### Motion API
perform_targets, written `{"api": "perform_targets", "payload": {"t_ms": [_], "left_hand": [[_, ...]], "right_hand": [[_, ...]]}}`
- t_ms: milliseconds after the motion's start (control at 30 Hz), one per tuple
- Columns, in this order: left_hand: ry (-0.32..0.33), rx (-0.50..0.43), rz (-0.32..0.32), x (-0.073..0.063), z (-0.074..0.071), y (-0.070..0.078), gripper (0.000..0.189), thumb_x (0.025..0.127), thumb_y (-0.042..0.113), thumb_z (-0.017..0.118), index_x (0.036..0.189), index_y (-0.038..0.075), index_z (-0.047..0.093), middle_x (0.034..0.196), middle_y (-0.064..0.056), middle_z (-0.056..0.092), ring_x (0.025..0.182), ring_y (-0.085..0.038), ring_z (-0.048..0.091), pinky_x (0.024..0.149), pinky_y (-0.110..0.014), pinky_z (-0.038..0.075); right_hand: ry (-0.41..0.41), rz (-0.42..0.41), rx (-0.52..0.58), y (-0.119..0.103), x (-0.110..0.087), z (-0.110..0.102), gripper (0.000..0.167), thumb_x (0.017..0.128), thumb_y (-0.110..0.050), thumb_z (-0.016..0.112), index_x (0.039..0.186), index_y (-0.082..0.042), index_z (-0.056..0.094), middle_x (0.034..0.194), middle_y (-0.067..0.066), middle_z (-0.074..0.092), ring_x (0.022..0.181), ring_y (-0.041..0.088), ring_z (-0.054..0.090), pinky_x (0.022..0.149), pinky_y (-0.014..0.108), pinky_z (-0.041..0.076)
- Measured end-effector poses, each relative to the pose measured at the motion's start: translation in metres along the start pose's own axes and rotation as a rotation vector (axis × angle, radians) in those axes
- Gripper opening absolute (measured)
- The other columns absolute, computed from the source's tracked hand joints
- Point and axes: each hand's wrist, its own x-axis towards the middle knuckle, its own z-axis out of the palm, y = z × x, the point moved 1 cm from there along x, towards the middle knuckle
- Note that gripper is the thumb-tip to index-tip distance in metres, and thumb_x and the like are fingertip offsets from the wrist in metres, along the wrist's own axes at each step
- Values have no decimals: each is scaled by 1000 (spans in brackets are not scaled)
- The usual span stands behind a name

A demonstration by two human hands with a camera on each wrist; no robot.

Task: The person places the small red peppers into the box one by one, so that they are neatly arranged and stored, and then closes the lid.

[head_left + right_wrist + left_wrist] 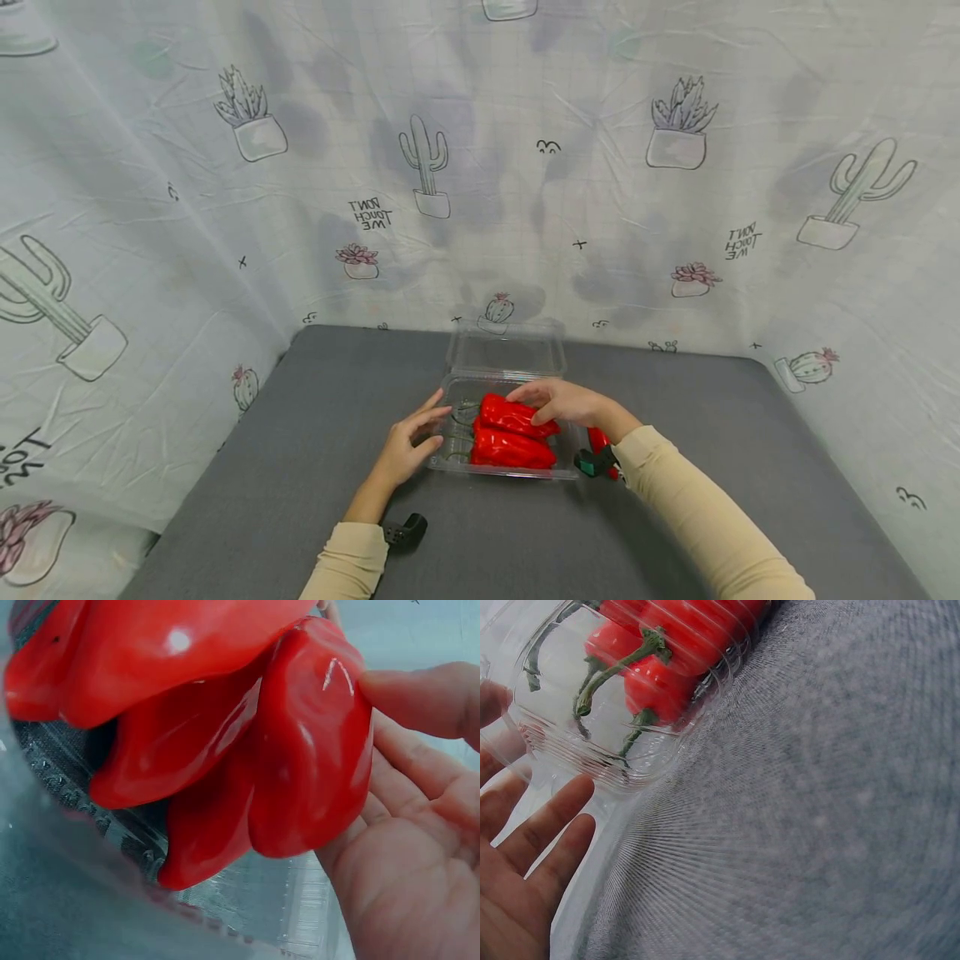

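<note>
A clear plastic clamshell container (495, 472) lies on the grey table with red bell peppers in it, their green stems (622, 667) toward its left end. My right hand (570, 402) is over the container's back right part, its thumb and fingers about the back pepper (311, 742). In the right wrist view the thumb presses one side of this pepper, with fingers behind it. The front pepper (510, 450) lies beside it. My left hand (405, 452) is at the container's left end, fingers spread; whether the fingertips touch the wall I cannot tell.
The container's clear lid (506, 350) stands raised at the back. Another red pepper (597, 439) lies on the table (712, 517) right of the container, partly hidden by my right wrist. A patterned curtain (510, 192) rises behind the table.
</note>
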Motion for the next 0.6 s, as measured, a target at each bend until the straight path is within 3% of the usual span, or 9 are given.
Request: {"api": "perform_targets", "payload": {"t_ms": [300, 600], "left_hand": [[-1, 0, -1, 0, 0, -2, 40, 81, -16, 58, 120, -17, 54, 139, -40, 35, 106, -50, 57, 85, -53, 50], [2, 2, 4, 0, 1, -2, 40, 81, -14, 59, 120, -17, 54, 139, -41, 35, 108, -50, 56, 84, -57, 48]], "right_hand": [[-56, -29, 23, 2, 4, 0, 53, 85, 6, 53, 137, -7, 49, 145, 13, 43, 136, 34, 38, 90, 34, 51], [-104, -21, -4, 3, 5, 1, 49, 88, 3, 54, 137, -5, 49, 147, 15, 41, 133, 37, 41, 102, 45, 45]]}}
